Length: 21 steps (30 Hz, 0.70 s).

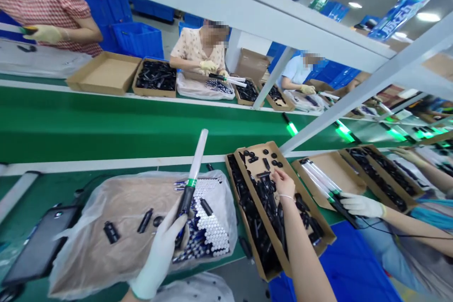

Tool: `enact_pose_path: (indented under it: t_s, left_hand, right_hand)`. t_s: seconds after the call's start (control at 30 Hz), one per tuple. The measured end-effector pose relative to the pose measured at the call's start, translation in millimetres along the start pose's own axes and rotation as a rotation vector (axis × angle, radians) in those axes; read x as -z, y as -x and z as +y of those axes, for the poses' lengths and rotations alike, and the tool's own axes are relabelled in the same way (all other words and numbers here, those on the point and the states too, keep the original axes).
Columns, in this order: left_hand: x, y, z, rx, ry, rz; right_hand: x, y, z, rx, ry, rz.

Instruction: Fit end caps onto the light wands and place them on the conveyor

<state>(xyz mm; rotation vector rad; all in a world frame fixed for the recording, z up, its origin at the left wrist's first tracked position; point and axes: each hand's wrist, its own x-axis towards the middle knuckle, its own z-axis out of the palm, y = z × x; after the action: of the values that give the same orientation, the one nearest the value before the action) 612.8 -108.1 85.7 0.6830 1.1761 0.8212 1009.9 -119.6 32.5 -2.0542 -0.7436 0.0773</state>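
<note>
My left hand (165, 236), in a white glove, is closed around the black handle of a light stick (198, 158). The stick tilts upward, with a clear tube and a green ring above the handle. Beneath it, a plastic-lined tray (88, 226) holds many silver-ended batteries (212, 226) and a few loose black parts (112, 232). My bare right hand (284, 183) is inside a cardboard box (244, 163) of black plastic pieces (265, 191). Its fingers are pinched together near small black parts; whatever is between them is hidden.
A smartphone (38, 240) lies left of the tray. Behind runs a green conveyor belt (106, 120) carrying lit sticks (292, 127). A slanted metal post (318, 108) rises beyond the boxes. At right, a co-worker's gloved hand (363, 205) is beside another box (348, 170). Others sit opposite.
</note>
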Motion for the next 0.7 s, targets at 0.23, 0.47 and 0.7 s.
enact_pose_path:
  t_s: [0.23, 0.47, 0.7]
  left_hand:
    - [-43.5, -11, -11, 0.024, -0.009, -0.001]
    - [-57.1, -15, -7, -0.02, 0.044, -0.032]
    - [-54.5, -18, 5, -0.141, 0.099, -0.105]
  right_hand:
    - [-37, -68, 6, 0.042, 0.245, -0.244]
    - [-10, -43, -35, 0.126, 0.035, -0.445]
    - [0, 79, -153, 0.376, -0.526, -0.929]
